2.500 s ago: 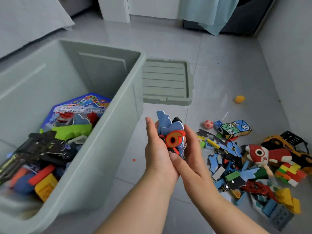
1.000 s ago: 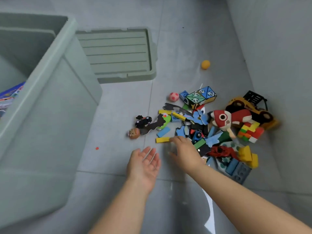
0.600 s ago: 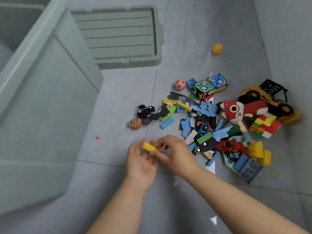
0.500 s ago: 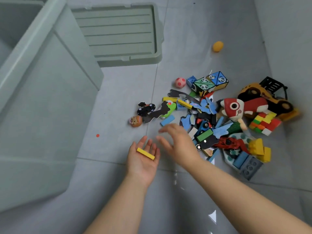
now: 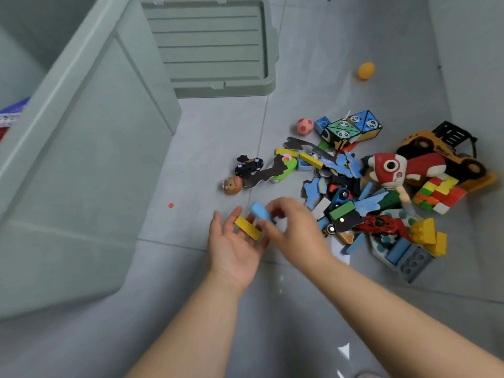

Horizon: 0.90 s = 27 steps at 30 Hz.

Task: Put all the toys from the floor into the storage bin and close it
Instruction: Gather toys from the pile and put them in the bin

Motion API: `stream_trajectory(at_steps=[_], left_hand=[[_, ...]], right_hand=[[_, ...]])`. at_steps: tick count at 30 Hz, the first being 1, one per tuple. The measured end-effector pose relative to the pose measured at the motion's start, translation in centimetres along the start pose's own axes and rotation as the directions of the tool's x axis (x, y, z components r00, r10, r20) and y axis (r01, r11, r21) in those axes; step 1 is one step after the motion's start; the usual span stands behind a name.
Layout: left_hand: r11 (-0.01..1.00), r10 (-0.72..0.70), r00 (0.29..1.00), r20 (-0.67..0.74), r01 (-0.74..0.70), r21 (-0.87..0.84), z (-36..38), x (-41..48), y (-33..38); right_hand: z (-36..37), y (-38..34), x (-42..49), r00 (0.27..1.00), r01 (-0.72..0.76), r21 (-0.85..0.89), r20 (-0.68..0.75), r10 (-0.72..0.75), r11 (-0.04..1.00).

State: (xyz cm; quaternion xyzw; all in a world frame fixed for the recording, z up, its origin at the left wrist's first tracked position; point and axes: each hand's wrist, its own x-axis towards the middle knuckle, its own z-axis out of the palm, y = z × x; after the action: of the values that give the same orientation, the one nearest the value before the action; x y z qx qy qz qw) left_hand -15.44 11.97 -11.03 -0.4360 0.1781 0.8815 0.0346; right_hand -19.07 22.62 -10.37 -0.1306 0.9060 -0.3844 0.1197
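1. The toys point(image 5: 338, 200) lie heaped on the grey floor point(image 5: 313, 64) at the right, well apart from the storage bin point(image 5: 81, 173). They include blocks, flat puzzle pieces, little cars, a red fish toy point(image 5: 390, 167) and a yellow truck point(image 5: 447, 154).
2. The right hand point(image 5: 294, 227), blurred, pinches a blue block point(image 5: 260, 211) just above the fingertips of the other hand. It is probably about to drop the block there.
3. The left hand point(image 5: 234, 249) is palm up with its fingers spread flat. A yellow block point(image 5: 247, 228) lies loose across them. The hand seems to serve as a tray, so that several pieces go to the bin in one trip.
4. The bin stands open at the left, with a few toys just visible inside at the picture's edge. Its lid point(image 5: 212, 45) lies flat on the floor beside the bin's far corner, off so that toys can go in.
5. Some strays sit outside the heap: a bear figure point(image 5: 232, 184), a pink ball point(image 5: 304, 126) and, farther off, an orange ball point(image 5: 366, 70). Most of the gathering appears undone.
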Motion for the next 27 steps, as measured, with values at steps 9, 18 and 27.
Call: stream_trajectory(at_steps=[9, 18, 27], left_hand=[[0.996, -0.066, 0.998, -0.007, 0.066, 0.062, 1.9, -0.4, -2.1], [0.985, -0.126, 0.991, 0.051, 0.119, 0.126, 2.5, -0.5, -3.3], [0.991, -0.107, 0.991, 0.079, 0.1, 0.086, 1.7, -0.1, -3.3]], right_hand=[[-7.6, 8.0, 0.0, 0.963, -0.124, -0.646, 0.105, 0.249, 0.753], [-6.9, 10.1, -1.5, 0.996, -0.076, -0.423, -0.068, 0.052, 0.903], [-3.9, 4.2, -3.8, 0.946, 0.234, -0.276, -0.154, -0.284, 0.932]])
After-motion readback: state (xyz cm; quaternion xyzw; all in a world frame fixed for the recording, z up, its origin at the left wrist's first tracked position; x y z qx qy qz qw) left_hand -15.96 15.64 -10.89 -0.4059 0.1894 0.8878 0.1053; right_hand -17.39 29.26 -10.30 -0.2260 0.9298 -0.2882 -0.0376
